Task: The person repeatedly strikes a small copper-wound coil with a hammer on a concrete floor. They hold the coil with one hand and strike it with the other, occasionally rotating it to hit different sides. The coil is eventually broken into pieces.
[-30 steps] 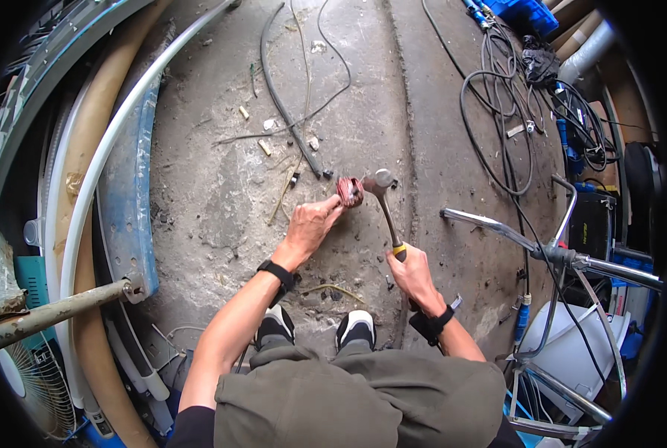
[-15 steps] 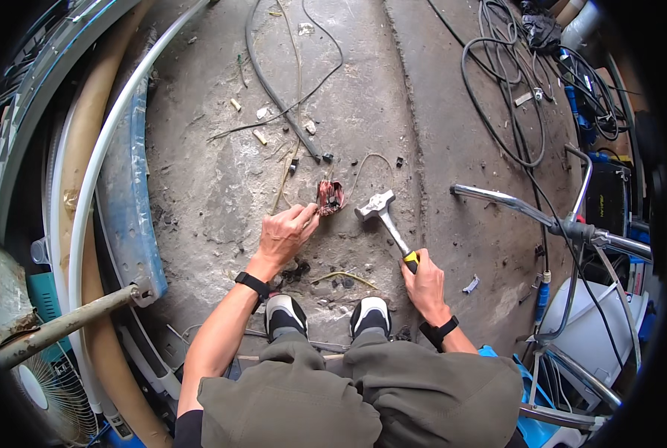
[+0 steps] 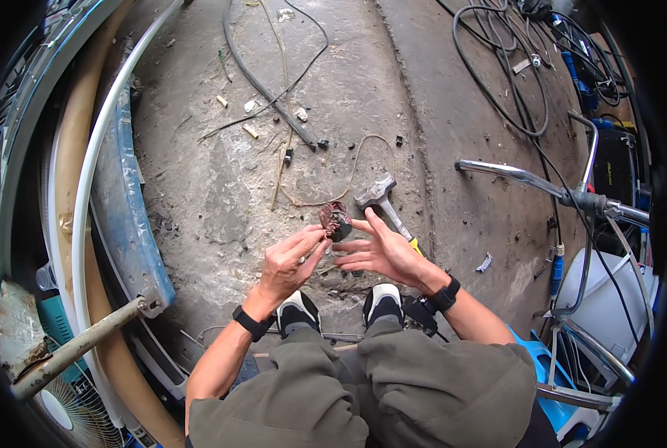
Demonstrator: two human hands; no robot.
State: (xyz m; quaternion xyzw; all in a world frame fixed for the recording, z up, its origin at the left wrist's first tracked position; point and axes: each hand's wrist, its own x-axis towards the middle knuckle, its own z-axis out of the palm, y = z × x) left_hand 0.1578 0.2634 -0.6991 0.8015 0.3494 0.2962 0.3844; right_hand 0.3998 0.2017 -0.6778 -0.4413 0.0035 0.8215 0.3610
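Pinched in the fingers of my left hand (image 3: pixel 292 260) is a clump of reddish copper wire winding (image 3: pixel 332 218) with dark, blackish material in it, raised a little in front of my shoes. My right hand (image 3: pixel 384 254) is open, its fingers spread and reaching toward the winding's right side; whether the fingertips touch it I cannot tell. Just beyond that hand a hammer (image 3: pixel 376 191) lies on the concrete, its steel head pointing away from me and its yellow-and-black handle partly hidden behind my wrist. A thin tan cord (image 3: pixel 360 157) loops on the floor behind the winding.
Thick dark cable (image 3: pixel 262 86) and small debris lie on the rough concrete floor (image 3: pixel 221 194) ahead. Long tubes (image 3: pixel 83 172) and a blue metal strip (image 3: pixel 124 187) curve along the left, above a fan (image 3: pixel 61 414). A chrome tubular frame (image 3: pixel 509 175) and coiled black cables (image 3: pixel 490 75) occupy the right.
My right hand has let go of the hammer, which now lies on the floor, and has opened beside the winding. My left hand has lifted the winding slightly toward me.
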